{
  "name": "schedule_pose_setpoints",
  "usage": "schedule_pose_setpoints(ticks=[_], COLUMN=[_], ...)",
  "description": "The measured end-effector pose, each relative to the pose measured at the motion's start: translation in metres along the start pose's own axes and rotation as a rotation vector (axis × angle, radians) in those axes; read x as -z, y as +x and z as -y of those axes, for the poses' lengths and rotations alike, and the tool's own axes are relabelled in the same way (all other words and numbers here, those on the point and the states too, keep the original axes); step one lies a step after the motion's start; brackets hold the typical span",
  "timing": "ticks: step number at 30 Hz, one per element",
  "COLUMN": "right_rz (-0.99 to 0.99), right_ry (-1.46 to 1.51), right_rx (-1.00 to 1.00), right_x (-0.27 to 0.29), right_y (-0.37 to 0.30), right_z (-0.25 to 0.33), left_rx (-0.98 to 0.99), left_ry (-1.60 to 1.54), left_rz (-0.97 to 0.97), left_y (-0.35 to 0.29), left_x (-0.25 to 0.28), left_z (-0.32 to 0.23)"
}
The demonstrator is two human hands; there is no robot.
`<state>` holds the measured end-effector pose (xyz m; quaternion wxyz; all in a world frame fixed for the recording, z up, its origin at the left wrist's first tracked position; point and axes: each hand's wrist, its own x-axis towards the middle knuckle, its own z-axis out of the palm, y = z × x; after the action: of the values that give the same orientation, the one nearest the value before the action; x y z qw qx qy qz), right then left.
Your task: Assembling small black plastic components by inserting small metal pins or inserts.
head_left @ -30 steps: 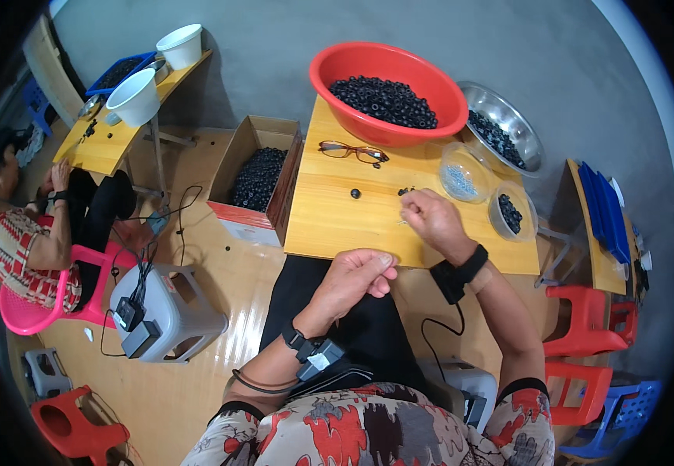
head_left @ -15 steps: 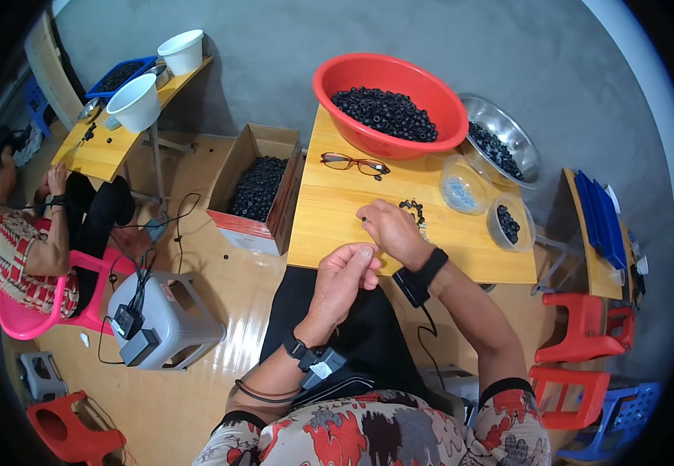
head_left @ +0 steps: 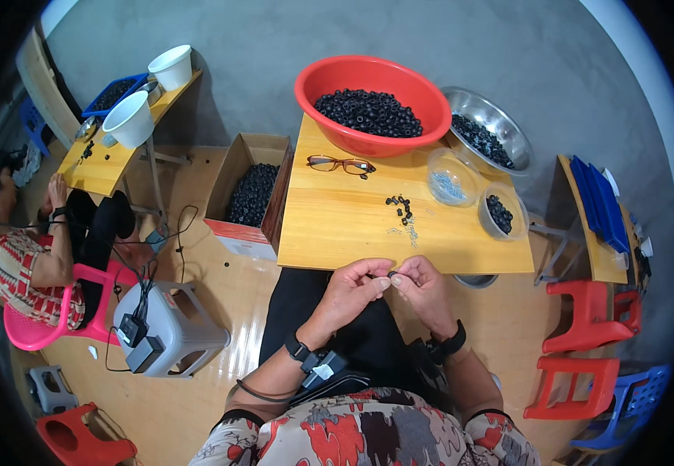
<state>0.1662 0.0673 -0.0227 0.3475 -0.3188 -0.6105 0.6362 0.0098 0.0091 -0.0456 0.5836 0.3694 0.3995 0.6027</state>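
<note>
At the table's near edge my left hand (head_left: 348, 295) and my right hand (head_left: 428, 293) meet. Both are closed, thumbs and fingertips pinching one small black part (head_left: 391, 274) between them; its exact form is too small to tell. Just beyond my hands, several small black parts (head_left: 405, 211) lie loose on the yellow wooden table (head_left: 329, 225). Beside these are tiny thin pale pieces (head_left: 412, 235). A clear tub (head_left: 461, 177) with small light-blue pieces and another clear tub (head_left: 517, 233) with black parts stand on the right.
A big red basin (head_left: 422, 140) of black ring-shaped parts and a steel bowl (head_left: 519, 140) stand at the back. Eyeglasses (head_left: 341, 165) lie at the left. A cardboard box (head_left: 236, 233) of black parts is on the floor. Another person (head_left: 41, 256) sits far left; red stools (head_left: 585, 311) stand right.
My right hand has come back from above the loose parts on the table to my left hand. Both now pinch the small black part. The view has shifted slightly.
</note>
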Motion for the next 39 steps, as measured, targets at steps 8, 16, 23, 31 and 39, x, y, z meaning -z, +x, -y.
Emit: schedule_pose_setpoints(ticks=[8, 16, 23, 31, 39], right_rz=[-0.006, -0.024, 0.068, -0.079, -0.291], right_ry=[0.150, 0.155, 0.066, -0.340, -0.823], right_rx=[0.024, 0.072, 0.049, 0.032, 0.201], right_x=[-0.002, -0.009, -0.006, 0.024, 0.056], right_y=[-0.012, -0.027, -0.040, -0.026, 0.018], right_z=[0.000, 0.011, 0.015, 0.001, -0.010], left_rx=[-0.042, -0.036, 0.023, 0.138, 0.199], left_ry=[0.262, 0.291, 0.326, 0.010, -0.052], left_rz=[0.086, 0.107, 0.143, 0.026, 0.019], left_y=[-0.001, -0.011, -0.032, -0.044, -0.044], left_x=[-0.007, -0.016, -0.015, 0.002, 0.009], left_z=[-0.021, -0.036, -0.048, -0.044, -0.028])
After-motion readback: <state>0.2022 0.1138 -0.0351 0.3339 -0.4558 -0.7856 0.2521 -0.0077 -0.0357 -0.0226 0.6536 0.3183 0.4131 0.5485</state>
